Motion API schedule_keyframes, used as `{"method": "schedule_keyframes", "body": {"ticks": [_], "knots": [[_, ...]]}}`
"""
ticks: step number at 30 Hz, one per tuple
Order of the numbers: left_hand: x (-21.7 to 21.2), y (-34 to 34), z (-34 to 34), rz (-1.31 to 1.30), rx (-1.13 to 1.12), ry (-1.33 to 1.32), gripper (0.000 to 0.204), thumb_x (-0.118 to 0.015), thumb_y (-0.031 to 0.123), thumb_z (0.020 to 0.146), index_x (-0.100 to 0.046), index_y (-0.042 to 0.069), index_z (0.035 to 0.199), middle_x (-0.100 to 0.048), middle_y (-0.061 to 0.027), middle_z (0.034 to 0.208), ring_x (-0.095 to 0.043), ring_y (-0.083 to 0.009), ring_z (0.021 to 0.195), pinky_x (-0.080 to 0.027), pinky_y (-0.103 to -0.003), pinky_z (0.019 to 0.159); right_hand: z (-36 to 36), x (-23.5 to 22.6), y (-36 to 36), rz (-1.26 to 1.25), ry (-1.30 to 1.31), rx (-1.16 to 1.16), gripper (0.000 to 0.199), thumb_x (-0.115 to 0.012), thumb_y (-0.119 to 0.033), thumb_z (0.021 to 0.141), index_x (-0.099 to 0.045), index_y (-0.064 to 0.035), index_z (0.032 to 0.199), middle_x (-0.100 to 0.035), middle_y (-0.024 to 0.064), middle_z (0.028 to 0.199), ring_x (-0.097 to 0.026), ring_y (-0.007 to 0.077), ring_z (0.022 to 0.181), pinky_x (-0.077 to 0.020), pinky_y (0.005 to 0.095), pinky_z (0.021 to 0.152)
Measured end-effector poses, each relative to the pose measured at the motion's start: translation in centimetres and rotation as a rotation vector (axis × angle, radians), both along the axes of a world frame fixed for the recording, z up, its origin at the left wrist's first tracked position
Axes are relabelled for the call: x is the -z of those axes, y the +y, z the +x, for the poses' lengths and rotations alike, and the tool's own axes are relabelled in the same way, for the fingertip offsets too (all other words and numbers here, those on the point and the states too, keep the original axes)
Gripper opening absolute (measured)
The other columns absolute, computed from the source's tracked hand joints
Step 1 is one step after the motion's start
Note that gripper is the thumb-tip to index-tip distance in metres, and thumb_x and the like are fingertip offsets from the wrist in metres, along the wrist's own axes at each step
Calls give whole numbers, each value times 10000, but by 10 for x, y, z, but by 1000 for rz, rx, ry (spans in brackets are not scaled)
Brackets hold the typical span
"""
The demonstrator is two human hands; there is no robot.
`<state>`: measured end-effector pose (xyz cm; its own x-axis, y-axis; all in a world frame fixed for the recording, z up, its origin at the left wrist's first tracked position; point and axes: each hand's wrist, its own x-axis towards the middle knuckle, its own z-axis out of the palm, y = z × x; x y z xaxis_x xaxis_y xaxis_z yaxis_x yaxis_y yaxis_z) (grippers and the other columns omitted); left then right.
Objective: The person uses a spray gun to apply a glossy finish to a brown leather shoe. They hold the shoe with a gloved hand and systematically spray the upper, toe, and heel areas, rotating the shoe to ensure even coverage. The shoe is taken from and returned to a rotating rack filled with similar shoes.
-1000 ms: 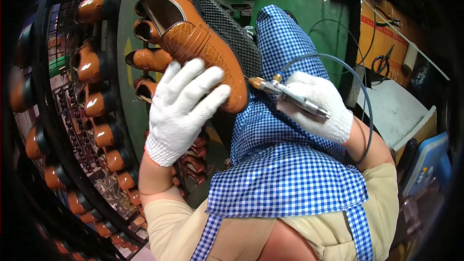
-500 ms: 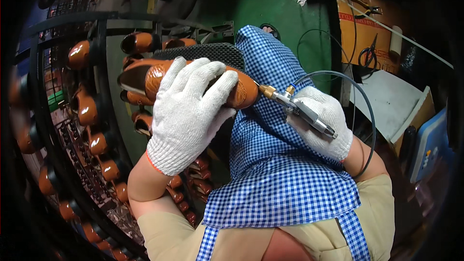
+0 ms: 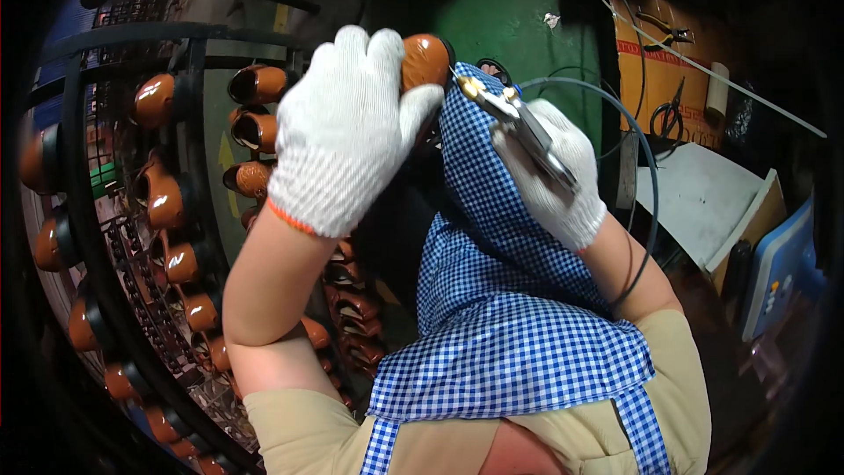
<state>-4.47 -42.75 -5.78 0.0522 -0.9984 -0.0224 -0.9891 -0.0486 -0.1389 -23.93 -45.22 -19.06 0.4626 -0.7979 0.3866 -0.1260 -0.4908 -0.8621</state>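
My left hand (image 3: 338, 123), in a white knit glove with an orange cuff edge, is closed over a glossy brown shoe (image 3: 425, 63). Only the shoe's rounded, creased end and a strip of dark sole show past the fingers; the rest is hidden. Gloved too, my right hand (image 3: 558, 176) grips a metal spray gun (image 3: 527, 127) with a brass nozzle and a grey hose. The nozzle tip points at the sole edge of the shoe, close by it. A blue checked apron (image 3: 510, 352) covers my lap just below the gun.
A black rack (image 3: 83, 237) with rows of brown shoes (image 3: 164, 198) stands along the left. At the right are a cardboard box (image 3: 642, 70) bearing pliers (image 3: 664, 31) and scissors (image 3: 670, 114), an open carton (image 3: 703, 193) and a blue case (image 3: 778, 273). The hose loops over my right forearm.
Both hands have moved up and away from me, carrying the shoe and spray gun. The shoe is turned, its long side and textured sole now mostly out of sight.
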Motion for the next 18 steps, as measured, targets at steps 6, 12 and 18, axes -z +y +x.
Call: {"method": "schedule_keyframes", "body": {"ticks": [6, 12, 18], "knots": [[-5, -37, 48, 108, -128, -5, 611, -622, 587, 968, -631, -15, 1071, -693, -282, 1057, -687, -453, 1026, -545, -498, 899, 45, 3, -10, -24, -95, 1, 194, -748, -96, 927, -706, -21, 1100, -670, 147, 891, -682, 343, 785, -553, 409, 691], [3, -37, 84, 116, -323, 82, 826, -618, 708, 912, -597, -67, 1200, -701, -321, 1139, -714, -436, 1063, -545, -456, 930, 54, 7, 5, 50, -111, -39, 155, -751, -173, 951, -732, -63, 1058, -633, 120, 794, -642, 306, 687, -515, 386, 621], [5, -37, 88, 115, -458, 99, 942, -602, 781, 870, -576, -67, 1279, -657, -352, 1277, -659, -460, 1207, -501, -472, 1025, 44, 6, 20, 68, -97, -71, 156, -754, -191, 951, -741, -72, 1050, -640, 109, 790, -644, 295, 675, -512, 384, 600]]}}
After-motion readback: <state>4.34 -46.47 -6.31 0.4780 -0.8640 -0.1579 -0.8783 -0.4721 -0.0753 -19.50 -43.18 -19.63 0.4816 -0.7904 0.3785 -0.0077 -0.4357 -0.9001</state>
